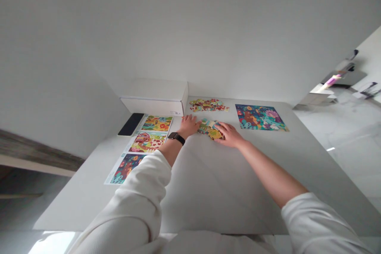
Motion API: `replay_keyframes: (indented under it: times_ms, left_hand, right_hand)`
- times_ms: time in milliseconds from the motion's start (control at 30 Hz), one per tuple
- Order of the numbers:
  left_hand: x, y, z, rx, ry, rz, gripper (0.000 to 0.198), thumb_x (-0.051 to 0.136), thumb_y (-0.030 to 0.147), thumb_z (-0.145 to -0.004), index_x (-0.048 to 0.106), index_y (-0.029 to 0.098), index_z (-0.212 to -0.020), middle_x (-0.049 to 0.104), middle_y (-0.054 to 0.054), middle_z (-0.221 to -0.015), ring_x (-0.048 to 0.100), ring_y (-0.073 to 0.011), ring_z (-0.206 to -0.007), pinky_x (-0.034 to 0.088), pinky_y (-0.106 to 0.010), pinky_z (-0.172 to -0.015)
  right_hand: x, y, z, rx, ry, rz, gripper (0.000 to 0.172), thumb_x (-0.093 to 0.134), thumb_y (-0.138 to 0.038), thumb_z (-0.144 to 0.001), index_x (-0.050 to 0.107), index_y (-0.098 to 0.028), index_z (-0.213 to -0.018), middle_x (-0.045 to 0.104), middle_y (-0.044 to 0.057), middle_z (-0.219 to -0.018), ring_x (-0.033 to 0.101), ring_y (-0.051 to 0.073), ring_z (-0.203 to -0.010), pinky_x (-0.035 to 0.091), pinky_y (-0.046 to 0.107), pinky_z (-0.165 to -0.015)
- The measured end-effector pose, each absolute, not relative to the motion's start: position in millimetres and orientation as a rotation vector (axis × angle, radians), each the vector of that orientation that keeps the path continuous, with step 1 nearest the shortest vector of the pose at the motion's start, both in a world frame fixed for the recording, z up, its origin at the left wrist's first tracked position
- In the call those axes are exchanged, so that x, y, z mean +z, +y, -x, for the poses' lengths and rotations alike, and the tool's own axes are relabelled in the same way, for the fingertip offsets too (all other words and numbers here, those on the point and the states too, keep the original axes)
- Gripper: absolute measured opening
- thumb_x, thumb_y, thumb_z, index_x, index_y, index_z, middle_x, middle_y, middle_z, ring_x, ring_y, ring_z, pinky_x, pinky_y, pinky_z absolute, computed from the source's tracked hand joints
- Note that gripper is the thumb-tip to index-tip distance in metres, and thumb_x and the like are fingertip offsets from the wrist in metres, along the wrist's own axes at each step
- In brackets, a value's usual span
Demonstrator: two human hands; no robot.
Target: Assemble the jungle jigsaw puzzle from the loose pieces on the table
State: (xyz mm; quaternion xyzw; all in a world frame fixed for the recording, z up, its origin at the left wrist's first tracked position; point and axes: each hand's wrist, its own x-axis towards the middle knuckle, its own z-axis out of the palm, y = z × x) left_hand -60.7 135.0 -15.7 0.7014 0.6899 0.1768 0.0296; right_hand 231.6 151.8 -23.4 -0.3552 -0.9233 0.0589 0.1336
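Observation:
A loose heap of puzzle pieces lies on the white table between my two hands. My left hand rests at the heap's left edge, fingers spread and lying low, with a black watch on the wrist. From the right, my right hand touches the heap, its fingers apart and stretched over the nearest pieces. Behind them sits a second pile of puzzle pieces, mostly red and yellow. On the right lies an assembled puzzle with a dark blue and teal picture.
A white box stands against the wall at the back left. Beside it lie a black phone and a sheet with three printed pictures, partly under my left arm. The table ends at the right, above a pale floor.

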Motion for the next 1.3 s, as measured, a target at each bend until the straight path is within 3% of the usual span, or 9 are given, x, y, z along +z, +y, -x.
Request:
replay_keyframes:
  times_ms: [100,200,400,567,700,833,967,1100,1300]
  left_hand:
    - [-16,130,55,0.526,2.061,-2.214,0.044,0.051,0.041,-0.11,0.065,0.018,-0.144,0.07,-0.019,-0.142,0.06,-0.0325,-0.139,0.044,-0.055,-0.123]
    - [-16,117,40,0.486,1.976,-2.269,0.048,0.052,0.043,-0.11,0.062,0.02,-0.151,0.065,-0.016,-0.154,0.058,-0.0289,-0.146,0.043,-0.049,-0.126]
    - [-9,91,27,0.363,2.11,-2.191,0.068,0.062,0.067,-0.101,0.057,0.035,-0.161,0.048,-0.015,-0.173,0.036,-0.0442,-0.162,0.021,-0.076,-0.131]
    - [-5,78,23,0.351,2.081,-2.21,0.069,0.058,0.067,-0.103,0.055,0.034,-0.163,0.044,-0.015,-0.175,0.036,-0.0419,-0.162,0.021,-0.073,-0.132]
    - [-10,68,14,0.367,2.112,-2.202,0.078,0.061,0.074,-0.098,0.052,0.035,-0.166,0.039,-0.015,-0.178,0.029,-0.046,-0.165,0.014,-0.078,-0.131]
    - [-17,70,13,0.344,2.084,-2.23,0.081,0.061,0.075,-0.098,0.05,0.033,-0.167,0.038,-0.017,-0.178,0.03,-0.0444,-0.165,0.014,-0.077,-0.132]
    - [-14,77,14,0.35,2.092,-2.214,0.077,0.055,0.068,-0.103,0.047,0.03,-0.169,0.039,-0.017,-0.178,0.031,-0.0432,-0.166,0.015,-0.076,-0.133]
    - [-9,77,6,0.336,2.093,-2.214,0.091,0.06,0.078,-0.097,0.042,0.031,-0.172,0.032,-0.017,-0.181,0.025,-0.0486,-0.167,0.012,-0.079,-0.132]
    - [-11,80,-5,0.25,2.058,-2.207,0.098,0.054,0.085,-0.095,0.039,0.029,-0.174,0.03,-0.019,-0.182,0.022,-0.0532,-0.167,0.009,-0.082,-0.129]
  right_hand:
    - [-25,144,-228,0.155,-2.667,1.045,0.075,0.08,-0.051,-0.094,0.058,-0.024,-0.16,0.051,0.019,-0.166,0.051,0.039,-0.151,0.041,0.058,-0.127]
    - [-24,140,-237,0.151,-2.64,1.066,0.062,0.079,-0.039,-0.094,0.066,-0.024,-0.152,0.055,0.018,-0.163,0.056,0.038,-0.147,0.044,0.056,-0.125]
    - [-26,137,-272,0.164,-2.563,1.102,0.054,0.069,-0.03,-0.098,0.067,-0.026,-0.152,0.061,0.015,-0.158,0.06,0.034,-0.143,0.048,0.054,-0.123]
    - [-32,140,-281,0.159,-2.554,1.153,0.046,0.063,-0.024,-0.102,0.071,-0.026,-0.147,0.066,0.013,-0.153,0.063,0.031,-0.139,0.049,0.051,-0.122]
    - [-34,147,-277,0.161,-2.524,1.164,0.047,0.062,-0.018,-0.101,0.072,-0.027,-0.146,0.066,0.013,-0.154,0.063,0.03,-0.14,0.049,0.052,-0.122]
    - [-32,151,-269,0.209,-2.533,1.15,0.05,0.058,-0.013,-0.1,0.072,-0.026,-0.145,0.067,0.012,-0.155,0.063,0.028,-0.14,0.048,0.051,-0.124]
    - [-27,150,-265,0.175,-2.516,1.167,0.052,0.059,-0.012,-0.098,0.071,-0.025,-0.147,0.064,0.013,-0.157,0.061,0.03,-0.143,0.048,0.052,-0.124]
    - [-24,142,-263,0.147,-2.472,1.178,0.06,0.065,-0.015,-0.093,0.066,-0.023,-0.153,0.065,0.015,-0.155,0.06,0.031,-0.144,0.048,0.052,-0.124]
    - [-26,135,-258,0.139,-2.495,1.191,0.049,0.07,-0.032,-0.098,0.07,-0.026,-0.146,0.066,0.013,-0.155,0.062,0.032,-0.141,0.048,0.053,-0.123]
